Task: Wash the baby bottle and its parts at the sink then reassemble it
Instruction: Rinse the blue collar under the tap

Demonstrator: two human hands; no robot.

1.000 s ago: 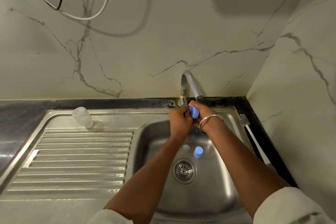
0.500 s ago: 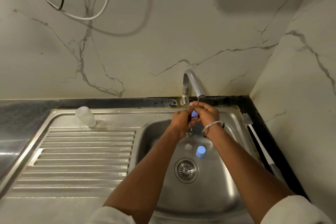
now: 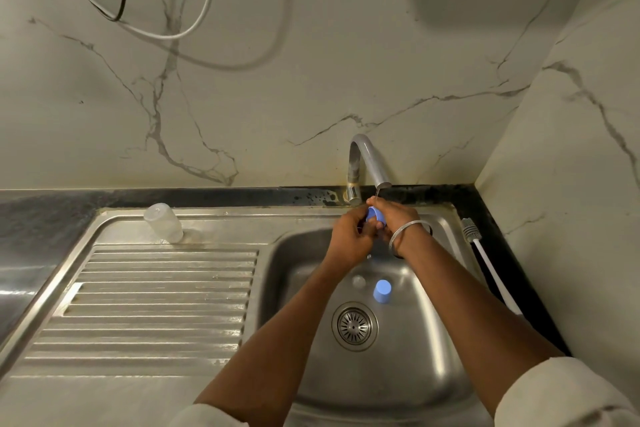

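Under the grey tap, both hands meet around a small blue bottle ring. My left hand and my right hand both grip it, and a thin stream of water falls onto my right fingers. A blue cap stands in the sink basin, with a clear teat lying just left of it. The clear bottle body lies on its side at the back of the drainboard.
A white bottle brush lies along the dark counter strip right of the basin. The drain strainer sits at the basin's middle. Marble walls close in behind and on the right. Cables hang on the back wall.
The hands keep turning the blue ring under the tap: it showed a second ago, was nearly covered half a second ago, and shows between the fingers again now.
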